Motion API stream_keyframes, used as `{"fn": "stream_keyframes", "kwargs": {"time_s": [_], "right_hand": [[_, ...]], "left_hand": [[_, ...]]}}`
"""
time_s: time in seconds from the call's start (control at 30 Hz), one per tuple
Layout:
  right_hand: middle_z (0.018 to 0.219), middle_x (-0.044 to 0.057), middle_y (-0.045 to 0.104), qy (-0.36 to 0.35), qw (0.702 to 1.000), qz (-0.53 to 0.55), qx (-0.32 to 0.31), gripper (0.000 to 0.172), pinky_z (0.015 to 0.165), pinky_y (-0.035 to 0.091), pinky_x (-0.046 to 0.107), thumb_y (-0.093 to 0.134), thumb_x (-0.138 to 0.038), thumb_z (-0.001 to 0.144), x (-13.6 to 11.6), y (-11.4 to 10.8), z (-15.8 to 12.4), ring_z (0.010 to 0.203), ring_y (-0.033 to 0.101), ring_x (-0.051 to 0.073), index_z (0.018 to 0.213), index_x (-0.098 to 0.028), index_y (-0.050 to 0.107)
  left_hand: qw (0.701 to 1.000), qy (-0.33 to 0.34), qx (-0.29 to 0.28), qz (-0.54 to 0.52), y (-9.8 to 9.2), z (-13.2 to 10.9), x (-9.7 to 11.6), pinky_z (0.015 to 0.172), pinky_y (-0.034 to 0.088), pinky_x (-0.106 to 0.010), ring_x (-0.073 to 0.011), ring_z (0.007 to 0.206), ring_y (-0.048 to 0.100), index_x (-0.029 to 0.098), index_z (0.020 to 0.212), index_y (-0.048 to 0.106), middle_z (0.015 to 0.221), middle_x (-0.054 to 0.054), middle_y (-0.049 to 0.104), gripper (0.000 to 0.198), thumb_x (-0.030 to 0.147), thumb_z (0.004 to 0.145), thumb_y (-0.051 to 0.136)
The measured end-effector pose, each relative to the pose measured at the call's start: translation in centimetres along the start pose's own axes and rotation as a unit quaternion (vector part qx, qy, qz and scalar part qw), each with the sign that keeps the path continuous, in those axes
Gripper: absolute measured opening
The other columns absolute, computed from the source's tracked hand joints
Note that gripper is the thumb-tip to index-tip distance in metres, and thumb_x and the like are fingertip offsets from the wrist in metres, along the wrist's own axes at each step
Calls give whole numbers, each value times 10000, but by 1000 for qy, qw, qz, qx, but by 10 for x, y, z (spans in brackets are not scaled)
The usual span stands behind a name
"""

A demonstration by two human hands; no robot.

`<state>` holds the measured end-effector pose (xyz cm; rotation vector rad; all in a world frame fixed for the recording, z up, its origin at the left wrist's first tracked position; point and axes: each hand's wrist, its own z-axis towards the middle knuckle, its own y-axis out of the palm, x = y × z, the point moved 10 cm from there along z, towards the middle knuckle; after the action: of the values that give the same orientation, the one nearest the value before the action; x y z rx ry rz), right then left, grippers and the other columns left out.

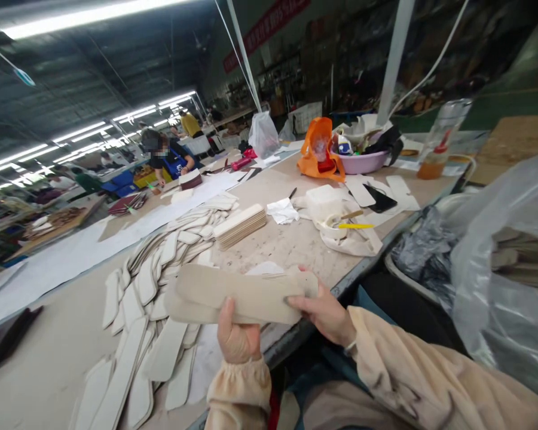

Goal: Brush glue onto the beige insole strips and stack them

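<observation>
Between my two hands are several flat beige strips (246,292) with rounded ends, fanned slightly over one another above the table's near edge. My left hand (238,334) grips their lower edge, thumb on top. At the right end, my right hand (325,310) pinches the strips between thumb and fingers. Left of my hands lies a loose heap of similar pale strips (138,334) spread over the table. Beyond the held strips stands a neat stack of pale strips (241,226).
A crumpled white tissue (283,211), a bowl with a yellow-handled tool (356,226) and a black phone (381,198) lie further right. Behind stand an orange bag (320,149), a purple basin (363,162) and a bottle (437,152). Clear plastic (506,251) bulges at right. A co-worker (170,158) works across the table.
</observation>
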<state>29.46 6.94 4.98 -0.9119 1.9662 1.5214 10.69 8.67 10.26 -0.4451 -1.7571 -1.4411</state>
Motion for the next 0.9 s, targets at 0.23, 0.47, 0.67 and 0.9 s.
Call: {"fn": "stream_keyframes", "kwargs": {"time_s": [0.23,0.47,0.67,0.9], "right_hand": [[902,11,709,-46,995,-61,-63,618,780,515,314,868,-259,499,-28,-3,72,830,655,179,1074,-194,651],[845,41,709,-141,956,-239,-94,594,721,530,322,844,-305,515,-66,-4,135,753,641,178,1062,-142,680],[984,67,694,-158,910,-364,-121,633,843,506,365,775,-343,618,-63,-8,171,876,656,212,1204,-148,635],[1347,139,543,-230,703,-616,-270,922,1039,355,463,720,-574,665,-53,48,149,1211,516,325,1441,-194,399]], "left_hand": [[999,28,-19,11,6,46,-4,968,482,-334,-194,1055,650,282,1179,621,1077,17,723,519,194,682,741],[997,-35,-62,39,4,94,-36,1015,453,-393,-214,1114,620,246,1112,657,1075,-29,723,501,194,632,790],[994,-52,-57,70,-9,113,-51,1041,433,-412,-219,1118,617,253,1151,637,1118,-26,709,583,146,601,797],[991,-61,-46,111,-18,116,-57,1027,438,-397,-215,1118,613,261,1167,627,1112,-21,709,593,138,612,799]]}}
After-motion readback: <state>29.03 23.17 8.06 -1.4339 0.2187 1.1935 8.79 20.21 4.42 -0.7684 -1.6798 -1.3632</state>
